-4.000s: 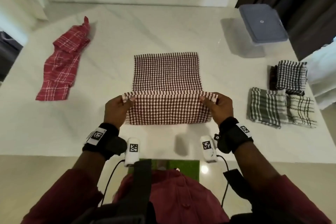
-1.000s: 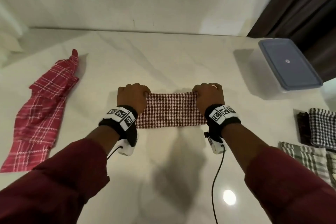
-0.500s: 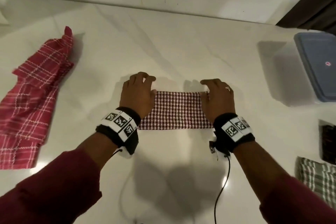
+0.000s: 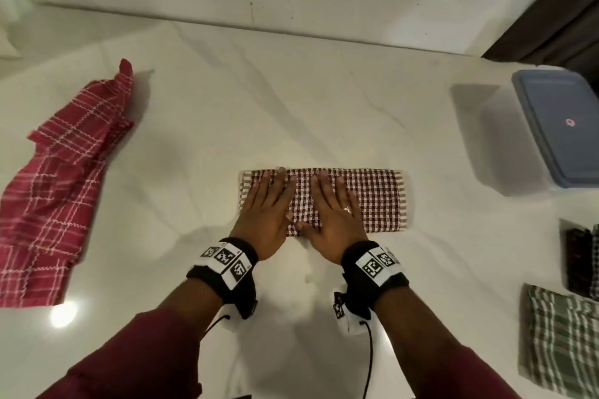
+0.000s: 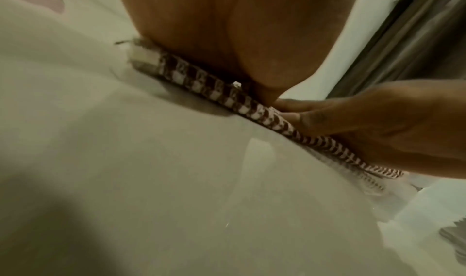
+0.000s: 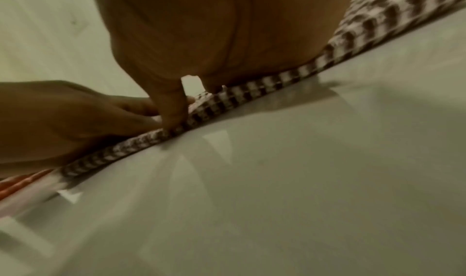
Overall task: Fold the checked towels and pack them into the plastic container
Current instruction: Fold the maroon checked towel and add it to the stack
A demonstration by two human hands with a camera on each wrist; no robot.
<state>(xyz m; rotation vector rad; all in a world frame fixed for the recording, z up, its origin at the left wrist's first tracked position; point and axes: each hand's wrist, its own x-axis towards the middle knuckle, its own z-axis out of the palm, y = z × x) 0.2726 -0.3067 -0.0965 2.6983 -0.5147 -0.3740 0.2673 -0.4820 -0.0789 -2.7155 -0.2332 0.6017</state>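
A maroon-and-white checked towel (image 4: 376, 199) lies folded into a long narrow strip on the white table. My left hand (image 4: 266, 204) lies flat on its left part, fingers straight. Beside it, my right hand (image 4: 334, 207) presses flat on the strip's middle, thumbs nearly touching. The wrist views show the towel's near edge (image 5: 227, 99) (image 6: 227, 99) under both palms. The plastic container (image 4: 560, 129) with its blue lid on stands at the right edge.
A crumpled red plaid towel (image 4: 58, 191) lies at the far left. Folded green-checked (image 4: 560, 343) and dark checked (image 4: 583, 256) towels sit at the right near the table's front. A wall runs along the table's far side.
The towel went from a half-fold to a narrow strip. Both hands left its two ends, came together on its left and middle, and now lie flat with straight fingers.
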